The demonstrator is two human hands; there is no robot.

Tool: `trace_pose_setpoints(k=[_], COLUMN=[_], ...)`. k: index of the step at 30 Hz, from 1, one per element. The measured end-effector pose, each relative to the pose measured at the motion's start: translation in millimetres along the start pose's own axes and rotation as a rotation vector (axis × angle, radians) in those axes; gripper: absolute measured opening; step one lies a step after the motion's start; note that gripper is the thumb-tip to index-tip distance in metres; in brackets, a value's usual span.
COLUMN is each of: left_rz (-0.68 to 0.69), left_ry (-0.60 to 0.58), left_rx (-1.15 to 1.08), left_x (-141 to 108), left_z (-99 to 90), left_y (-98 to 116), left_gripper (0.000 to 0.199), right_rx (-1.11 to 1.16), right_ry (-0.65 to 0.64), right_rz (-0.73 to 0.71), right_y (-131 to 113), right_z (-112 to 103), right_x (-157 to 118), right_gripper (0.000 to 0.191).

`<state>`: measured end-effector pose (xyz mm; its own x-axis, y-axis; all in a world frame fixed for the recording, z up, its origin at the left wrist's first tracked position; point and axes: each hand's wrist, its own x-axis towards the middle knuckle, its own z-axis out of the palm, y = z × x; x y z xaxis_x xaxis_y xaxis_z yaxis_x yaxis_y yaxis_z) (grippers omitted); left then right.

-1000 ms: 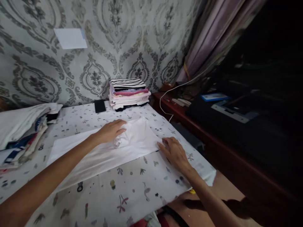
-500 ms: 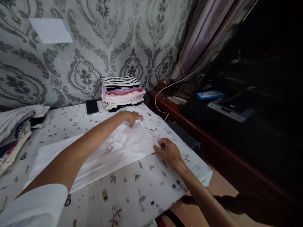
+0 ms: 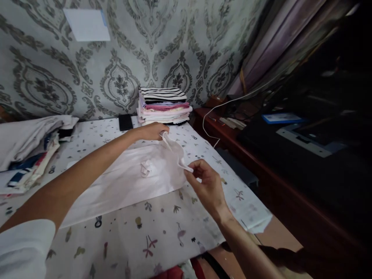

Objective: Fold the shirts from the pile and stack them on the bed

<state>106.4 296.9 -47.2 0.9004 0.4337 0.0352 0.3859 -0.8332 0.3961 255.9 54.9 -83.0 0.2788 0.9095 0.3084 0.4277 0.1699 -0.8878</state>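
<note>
A white garment [image 3: 122,182] lies spread lengthwise on the patterned sheet [image 3: 122,240], its exact kind unclear. My left hand [image 3: 155,131] is closed on the far corner of its right end. The near corner of that end is pinched between the thumb and fingers of my right hand [image 3: 205,182]. Between my hands the edge is lifted off the sheet and sags in a curve. A small crumpled white bit [image 3: 146,167], perhaps a ruffle, sits on the cloth left of the raised edge.
Beyond my left hand stands a stack of folded clothes [image 3: 164,105], striped on top, beside a black phone [image 3: 126,122]. More folded clothes [image 3: 31,143] lie at left. A dark red desk [image 3: 226,133] with a white cable [image 3: 205,124] borders the right side.
Both hands have taken up the garment's right end and raised its edge; before, it lay flatter with my left hand resting on it. The camera view has turned slightly left.
</note>
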Motion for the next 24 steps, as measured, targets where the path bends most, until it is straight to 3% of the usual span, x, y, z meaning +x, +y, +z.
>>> trace_pose_setpoints(k=[4, 7, 10, 14, 18, 21, 24], left_rz=[-0.030, -0.053, -0.085, -0.126, -0.197, -0.251, -0.191], left_ry=[0.071, 0.081, 0.103, 0.155, 0.182, 0.269, 0.339], left_rx=[-0.015, 0.059, 0.161, 0.171, 0.148, 0.131, 0.049], left_x=[-52.5, -85.8, -108.9, -127.0, -135.6, -129.4, -109.8], left_z=[1.4, 17.7, 36.4, 47.8, 43.2, 40.4, 48.6], left_y=[-21.5, -35.7, -42.0, -46.5, -52.2, -44.2, -21.9], left_gripper=[0.021, 0.031, 0.034, 0.030, 0.031, 0.033, 0.033], right_rx=[-0.100, -0.275, -0.485, -0.555, -0.505, -0.404, -0.407], right_ry=[-0.180, -0.318, -0.415, -0.461, -0.512, -0.532, -0.444], right_rz=[-0.187, -0.349, -0.463, -0.484, -0.494, -0.459, -0.490], right_y=[-14.8, -6.2, 6.6, 13.3, 6.0, -3.5, -5.5], right_z=[43.3, 76.2, 95.4, 97.6, 88.4, 82.9, 84.4], right_x=[-19.8, -35.6, -44.1, -46.6, -44.6, -36.3, -25.1], right_gripper=[0.008, 0.015, 0.018, 0.018, 0.011, 0.013, 0.022])
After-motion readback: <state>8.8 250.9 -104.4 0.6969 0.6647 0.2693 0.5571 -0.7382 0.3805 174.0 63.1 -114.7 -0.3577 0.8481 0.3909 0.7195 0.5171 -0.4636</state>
